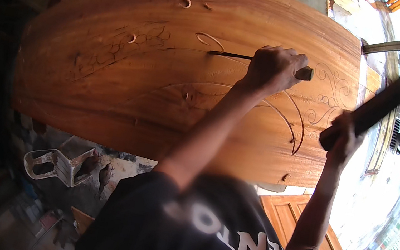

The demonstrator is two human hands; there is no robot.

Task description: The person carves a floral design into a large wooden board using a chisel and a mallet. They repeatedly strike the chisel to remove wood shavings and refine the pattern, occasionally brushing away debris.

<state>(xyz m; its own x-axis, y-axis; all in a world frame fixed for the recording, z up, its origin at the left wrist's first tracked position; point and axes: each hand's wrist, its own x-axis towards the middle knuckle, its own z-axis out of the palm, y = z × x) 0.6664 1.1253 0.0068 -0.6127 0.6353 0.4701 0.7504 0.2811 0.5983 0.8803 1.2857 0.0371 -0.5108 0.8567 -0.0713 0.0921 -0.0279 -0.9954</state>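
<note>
Left grip (274, 71) closed around a chisel (233, 55), its tip beside a curled shaving (217, 41) on the carved wooden panel (135, 95), right grip (345, 137) wrapped about a dark block (374, 110) (overlapping the panel's right edge in view), white plastic chair (63, 167) nearby.

black shirt (149, 228), short sleeves (146, 188), large white lettering (260, 245).

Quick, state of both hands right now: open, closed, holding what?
Left hand: closed, holding a chisel over the wooden panel.
Right hand: closed, holding a dark block.
</note>
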